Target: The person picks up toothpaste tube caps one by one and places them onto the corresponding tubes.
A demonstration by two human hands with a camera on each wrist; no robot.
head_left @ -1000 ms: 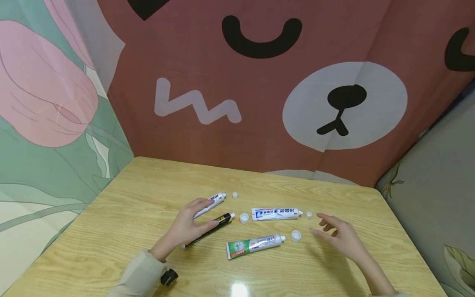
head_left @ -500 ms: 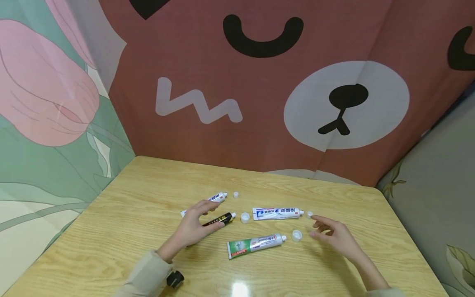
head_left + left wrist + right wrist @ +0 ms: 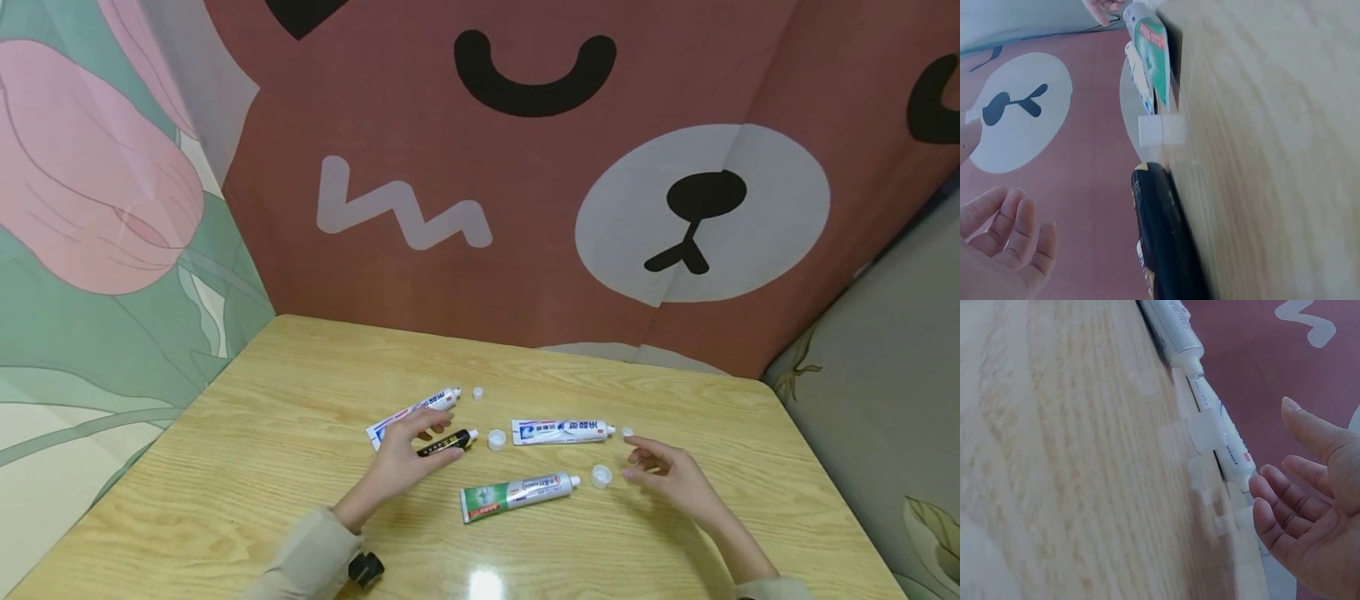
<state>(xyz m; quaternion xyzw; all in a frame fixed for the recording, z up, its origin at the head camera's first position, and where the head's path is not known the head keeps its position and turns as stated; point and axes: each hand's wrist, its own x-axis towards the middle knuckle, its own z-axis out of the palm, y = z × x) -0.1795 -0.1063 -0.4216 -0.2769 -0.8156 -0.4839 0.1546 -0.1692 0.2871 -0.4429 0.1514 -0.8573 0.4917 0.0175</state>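
Observation:
My left hand (image 3: 403, 457) hovers over a black toothpaste tube (image 3: 447, 442), partly covering it. In the left wrist view its relaxed fingers stand apart from the black tube and hold nothing. Beyond it lies a white-and-blue toothpaste tube (image 3: 438, 402), slightly covered by the fingers. My right hand (image 3: 675, 479), fingers loosely bent and holding nothing, hangs beside a small white cap (image 3: 627, 433). That cap is just off the nozzle of a second white-and-blue toothpaste tube (image 3: 562, 431). Nearer me, a green-and-silver toothpaste tube (image 3: 517, 494) lies uncapped beside a larger white cap (image 3: 602, 476).
A further white cap (image 3: 497, 440) sits by the black tube's nozzle, and a small one (image 3: 478, 393) by the far left tube. All rest on a wooden table (image 3: 262, 467). A printed bear backdrop (image 3: 525, 275) rises behind the back edge.
My left hand has moved right and slightly back from me, uncovering more of the far left tube. The right hand has shifted a little left toward the small cap. The tubes and caps stay put.

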